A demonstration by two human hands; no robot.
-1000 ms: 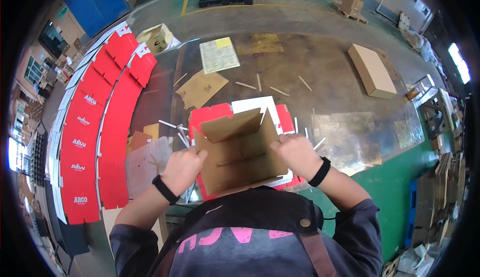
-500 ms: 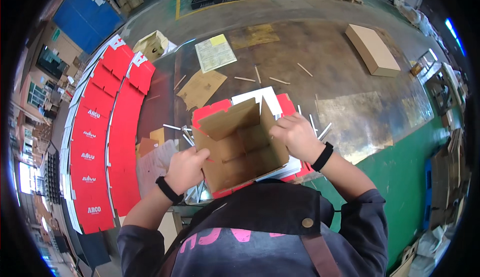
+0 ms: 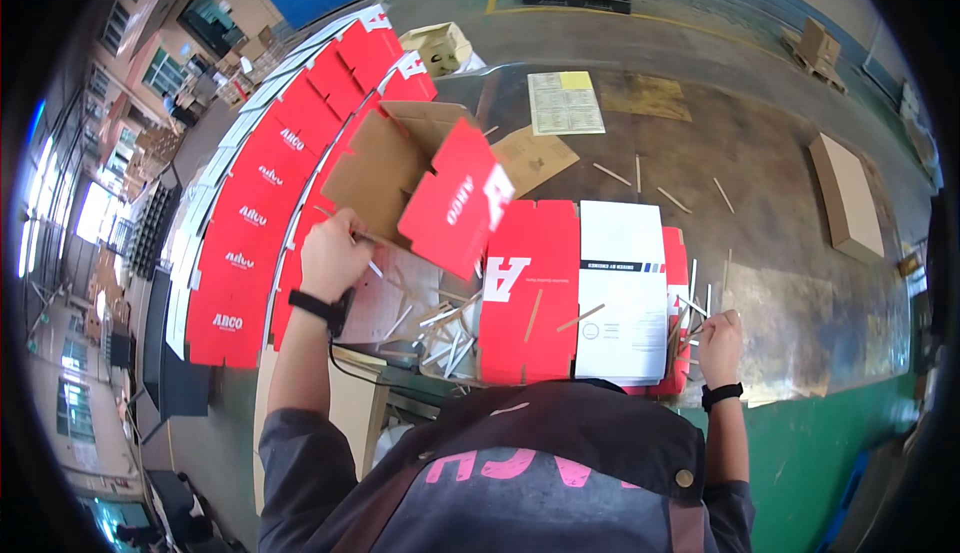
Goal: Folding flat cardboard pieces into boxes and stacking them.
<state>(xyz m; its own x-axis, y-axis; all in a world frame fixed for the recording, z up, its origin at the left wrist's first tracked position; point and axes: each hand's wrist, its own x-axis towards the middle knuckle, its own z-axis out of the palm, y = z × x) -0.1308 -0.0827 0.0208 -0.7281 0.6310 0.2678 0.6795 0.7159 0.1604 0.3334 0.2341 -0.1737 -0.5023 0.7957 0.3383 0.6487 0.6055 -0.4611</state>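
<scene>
My left hand (image 3: 335,253) is closed on the lower edge of an opened cardboard box (image 3: 450,203), red outside and brown inside. The box hangs tilted over the left part of the table, its flaps raised. In front of my body lies a stack of flat red and white carton blanks (image 3: 620,303), with two thin strips of cardboard on the top one. At the right side of that stack my right hand (image 3: 720,348) has its fingers pinched together beside several narrow strips; what is between them, if anything, is too small to make out.
Long rows of red carton blanks (image 3: 240,253) stand to the left. Cardboard offcuts (image 3: 450,338) are heaped left of the stack. Farther over the table (image 3: 760,173) lie a printed sheet (image 3: 566,103), a brown cardboard piece (image 3: 535,160) and a long brown box (image 3: 845,198).
The box has moved from in front of me to the left, now in my left hand only. My right hand has let go and moved right. The flat stack is uncovered; the view has turned left.
</scene>
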